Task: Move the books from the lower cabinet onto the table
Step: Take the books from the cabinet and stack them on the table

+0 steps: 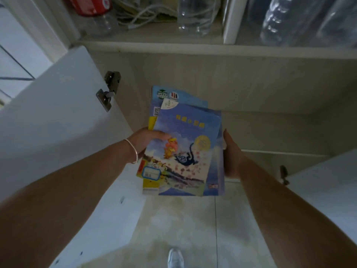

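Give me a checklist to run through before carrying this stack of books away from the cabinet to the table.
1. Left hand gripping the stack of books, thumb on the top cover: ok.
2. Right hand supporting the stack's opposite edge: ok.
3. Books squared up: not ok; they are fanned out, with corners sticking out at the far end and a yellow one showing on the left.
4. Left cabinet door swung open beside the left arm, so mind it when turning: ok.
5. Floor underfoot free of obstacles: ok in view.
6. Table ready to receive them: cannot tell; it is out of view.
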